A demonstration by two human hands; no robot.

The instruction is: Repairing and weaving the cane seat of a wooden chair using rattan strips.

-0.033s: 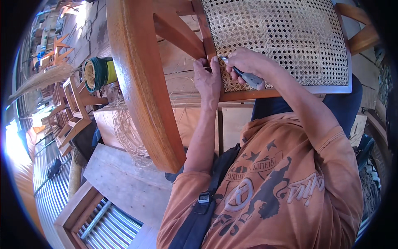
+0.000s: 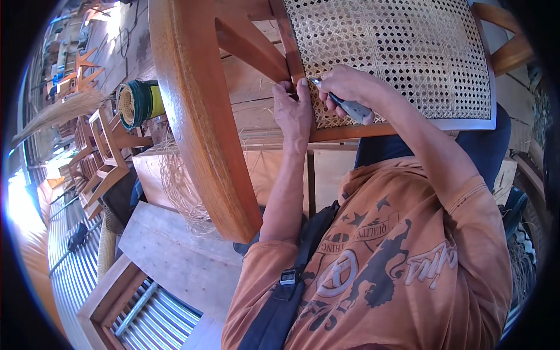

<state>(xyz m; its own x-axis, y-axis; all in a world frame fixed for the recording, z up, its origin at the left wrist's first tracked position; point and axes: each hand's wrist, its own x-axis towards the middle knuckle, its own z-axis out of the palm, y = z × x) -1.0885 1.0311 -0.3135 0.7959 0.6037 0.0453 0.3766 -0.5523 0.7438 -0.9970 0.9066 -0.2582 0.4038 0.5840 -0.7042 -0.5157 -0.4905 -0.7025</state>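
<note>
A woven cane panel is set in a reddish-brown wooden chair frame across my lap. My right hand grips what looks like a utility knife, with a grey and black handle and a silvery front end. Its tip rests near the panel's left edge, by the wooden rail. Just left of that tip, my left hand is closed on the rail, thumb on top and the other fingers partly hidden. The two hands are close together but apart.
A green and yellow round container stands left of the frame. Loose thin cane strands hang beside the thick curved rail. More wooden chair frames crowd the far left. A flat wooden board lies at lower left, beside a slatted opening.
</note>
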